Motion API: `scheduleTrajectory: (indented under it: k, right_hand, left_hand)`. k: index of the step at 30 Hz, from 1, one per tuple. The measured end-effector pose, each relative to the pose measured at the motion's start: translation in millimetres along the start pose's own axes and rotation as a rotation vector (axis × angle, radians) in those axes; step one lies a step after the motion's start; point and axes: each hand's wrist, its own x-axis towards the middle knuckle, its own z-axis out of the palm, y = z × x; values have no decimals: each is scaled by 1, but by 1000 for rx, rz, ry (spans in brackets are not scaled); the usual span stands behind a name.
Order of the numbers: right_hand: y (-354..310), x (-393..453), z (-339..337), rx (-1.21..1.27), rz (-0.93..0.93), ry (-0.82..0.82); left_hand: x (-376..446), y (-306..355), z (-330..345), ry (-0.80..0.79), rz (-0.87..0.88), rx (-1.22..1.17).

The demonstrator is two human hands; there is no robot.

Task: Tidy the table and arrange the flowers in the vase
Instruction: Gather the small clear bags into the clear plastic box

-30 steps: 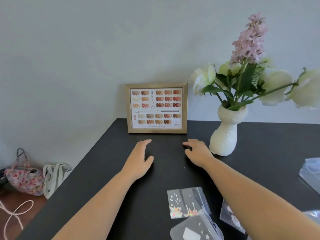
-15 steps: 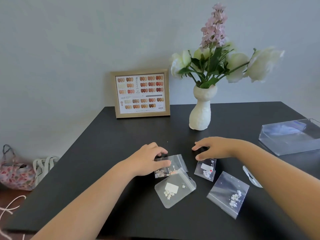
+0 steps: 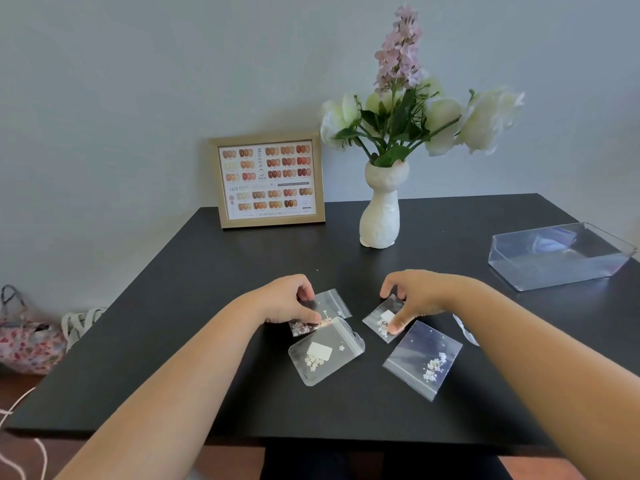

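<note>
Several small clear zip bags of tiny white flower pieces lie on the black table (image 3: 180,306). My left hand (image 3: 289,301) pinches the far-left bag (image 3: 330,306) between thumb and fingers. My right hand (image 3: 414,299) grips a smaller bag (image 3: 381,322), thumb on top. Two more bags lie loose: one with a white label (image 3: 325,355) and one at the right (image 3: 424,358). A white vase (image 3: 381,216) holding white and lilac flowers (image 3: 401,109) stands at the back.
A gold-framed nail colour chart (image 3: 268,180) leans on the wall left of the vase. A clear plastic tray (image 3: 557,258) sits at the right edge. Another clear item (image 3: 464,329) peeks out behind my right forearm. Bags (image 3: 27,337) and cord lie on the floor, left.
The view pulled back from the frame and vase. Both hands drew toward me from the back of the table, came down on the zip bags and closed on one each.
</note>
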Motion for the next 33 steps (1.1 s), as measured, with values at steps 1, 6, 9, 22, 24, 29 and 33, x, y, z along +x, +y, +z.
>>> scheduleTrajectory:
  k: [1,6,9,22,24,29,33]
  right_hand:
    - [-1,0,1,37,23,-24]
    - [0,-4,4,60,15,-5]
    - [5,-8,7,117,-10,-3]
    - [35,-18,18,523,-79,92]
    - [36,-22,19,619,-73,125]
    - [43,-39,7,616,-121,314]
    - [66,-57,-15,442,-124,588]
  left_hand:
    - [0,1,0,2,-5,-31]
    - [1,12,0,20,-57,14]
    - [1,17,0,-3,-49,56]
    - [13,34,6,-15,-30,-18]
    - [16,35,9,50,-20,-49]
    - [27,43,17,141,27,-125]
    - [40,69,28,198,107,-219]
